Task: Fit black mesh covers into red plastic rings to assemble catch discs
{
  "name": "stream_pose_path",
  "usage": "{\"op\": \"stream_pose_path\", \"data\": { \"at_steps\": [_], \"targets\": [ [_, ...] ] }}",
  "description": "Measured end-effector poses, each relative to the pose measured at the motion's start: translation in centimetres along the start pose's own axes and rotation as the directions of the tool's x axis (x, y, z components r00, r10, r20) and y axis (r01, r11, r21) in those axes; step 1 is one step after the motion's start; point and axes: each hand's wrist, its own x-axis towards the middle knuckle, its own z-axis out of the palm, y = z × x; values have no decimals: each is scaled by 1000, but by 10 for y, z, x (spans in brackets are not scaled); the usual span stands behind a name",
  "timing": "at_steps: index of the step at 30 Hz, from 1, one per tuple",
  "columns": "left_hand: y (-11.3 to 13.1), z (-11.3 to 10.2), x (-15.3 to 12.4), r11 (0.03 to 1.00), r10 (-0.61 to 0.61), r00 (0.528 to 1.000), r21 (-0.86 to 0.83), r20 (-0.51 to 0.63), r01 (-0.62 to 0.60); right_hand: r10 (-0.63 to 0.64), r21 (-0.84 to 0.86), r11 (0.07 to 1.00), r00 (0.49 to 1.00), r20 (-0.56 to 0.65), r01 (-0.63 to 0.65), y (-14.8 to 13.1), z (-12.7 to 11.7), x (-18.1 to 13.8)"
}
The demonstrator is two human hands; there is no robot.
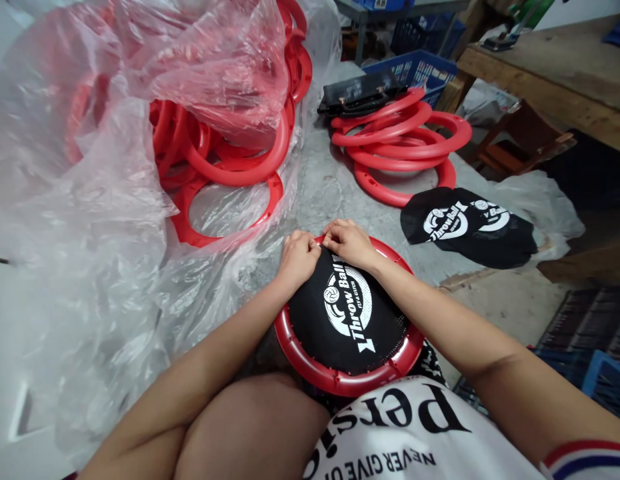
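Note:
On my lap rests a red plastic ring [310,375] with a round black mesh cloth [310,320] stretched across it, printed "Throw Ball" in white. My left hand [299,259] is closed at the far edge, its fingers pinching where cloth and ring meet. Right beside it, my right hand [350,243] is also closed, fingertips pressed on the same stretch of edge. Small pegs or holes run along the ring's inner rim, and the cloth follows that rim at the near side. Exactly what lies under my fingertips is hidden.
A large clear plastic bag [115,187] holding several red rings [235,170] lies at left. Several more rings [405,157] are stacked at right, near a black bag [360,93]. Loose printed black cloths [470,230] lie at the table edge. Blue crates [420,70] stand behind.

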Motion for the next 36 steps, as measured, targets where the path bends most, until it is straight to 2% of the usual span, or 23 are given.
{"op": "stream_pose_path", "data": {
  "at_steps": [24,36],
  "targets": [
    [2,1,-1,995,-12,1000,104,14,10,12,-54,998,1000,-11,-12,-2,2,0],
    [0,8,0,991,-4,999,134,-39,9,12,-105,994,1000,-18,-14,-5,4,0]
  ]
}}
